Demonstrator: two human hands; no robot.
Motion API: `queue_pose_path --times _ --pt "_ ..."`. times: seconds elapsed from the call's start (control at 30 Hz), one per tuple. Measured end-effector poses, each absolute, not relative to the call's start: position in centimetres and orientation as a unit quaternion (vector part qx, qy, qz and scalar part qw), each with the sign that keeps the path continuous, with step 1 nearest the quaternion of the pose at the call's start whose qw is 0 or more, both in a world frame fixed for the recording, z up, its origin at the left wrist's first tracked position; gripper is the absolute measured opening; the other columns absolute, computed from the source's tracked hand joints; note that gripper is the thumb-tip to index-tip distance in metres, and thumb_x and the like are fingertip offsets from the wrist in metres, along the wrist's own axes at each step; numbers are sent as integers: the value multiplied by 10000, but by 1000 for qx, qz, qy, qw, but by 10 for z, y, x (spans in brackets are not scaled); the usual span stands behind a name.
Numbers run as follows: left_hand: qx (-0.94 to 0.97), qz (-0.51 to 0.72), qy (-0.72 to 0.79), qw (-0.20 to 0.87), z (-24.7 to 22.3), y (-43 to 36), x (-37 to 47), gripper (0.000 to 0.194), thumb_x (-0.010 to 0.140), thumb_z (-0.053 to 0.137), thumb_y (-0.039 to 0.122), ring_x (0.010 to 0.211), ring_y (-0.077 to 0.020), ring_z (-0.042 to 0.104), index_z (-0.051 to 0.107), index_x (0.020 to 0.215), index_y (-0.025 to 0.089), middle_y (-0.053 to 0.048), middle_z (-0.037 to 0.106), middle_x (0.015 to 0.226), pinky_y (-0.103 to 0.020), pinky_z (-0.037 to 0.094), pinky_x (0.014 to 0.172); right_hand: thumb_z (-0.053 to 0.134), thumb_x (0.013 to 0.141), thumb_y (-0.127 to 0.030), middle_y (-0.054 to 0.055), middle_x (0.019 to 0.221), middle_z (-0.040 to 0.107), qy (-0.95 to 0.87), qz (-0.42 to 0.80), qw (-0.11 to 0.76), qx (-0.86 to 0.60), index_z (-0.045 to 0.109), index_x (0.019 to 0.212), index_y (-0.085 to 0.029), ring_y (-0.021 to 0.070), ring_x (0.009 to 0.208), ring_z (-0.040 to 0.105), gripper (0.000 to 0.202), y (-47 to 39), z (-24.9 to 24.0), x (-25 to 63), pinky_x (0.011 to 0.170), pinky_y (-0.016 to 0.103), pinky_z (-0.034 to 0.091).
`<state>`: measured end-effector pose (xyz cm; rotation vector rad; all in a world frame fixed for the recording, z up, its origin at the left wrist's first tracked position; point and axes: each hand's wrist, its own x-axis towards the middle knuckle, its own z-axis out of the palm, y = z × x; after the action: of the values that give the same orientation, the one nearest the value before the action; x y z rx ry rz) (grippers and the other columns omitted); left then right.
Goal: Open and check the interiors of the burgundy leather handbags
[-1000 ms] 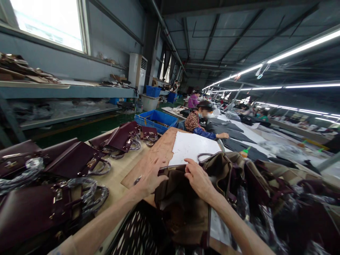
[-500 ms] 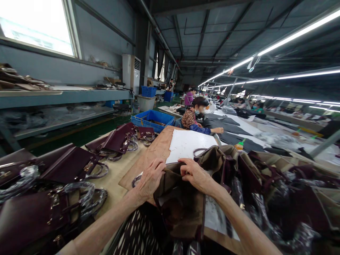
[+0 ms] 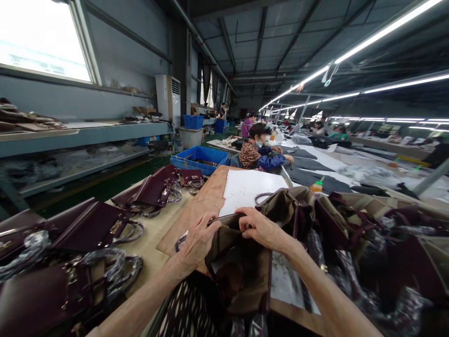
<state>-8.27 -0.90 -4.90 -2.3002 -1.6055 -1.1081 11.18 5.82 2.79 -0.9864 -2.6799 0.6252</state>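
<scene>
Left hand [image 3: 198, 238], right hand [image 3: 262, 228] pinched far rim [image 3: 229, 218] of open bag [image 3: 245, 274]; seemed light, soft-sided; rim likely surest hold.

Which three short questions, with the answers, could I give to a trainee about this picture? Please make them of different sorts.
1. True or false: the left hand and the right hand both touch the rim of the open bag between the forearms.
2. What colour is the large plastic crate beyond the bags? A: red; B: blue; C: yellow.
3. Fill in: as the camera sees it, the nearest green-tipped bottle is to the ____ of that crate.

Key: 1. True. 2. B. 3. Right.
</scene>
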Motion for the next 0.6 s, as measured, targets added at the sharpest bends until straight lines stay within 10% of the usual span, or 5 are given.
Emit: queue_pose_path --times 0.6 --pt "-764 -287 -574 -68 -17 1 -78 227 823 423 185 840 -162 541 603 687 166 -29 580 871 -284 404 766 482 761 -148 25 838 590 -887 73 171 -423 522 777 -181 141 815 510 54 63 3 101 749 239 348"
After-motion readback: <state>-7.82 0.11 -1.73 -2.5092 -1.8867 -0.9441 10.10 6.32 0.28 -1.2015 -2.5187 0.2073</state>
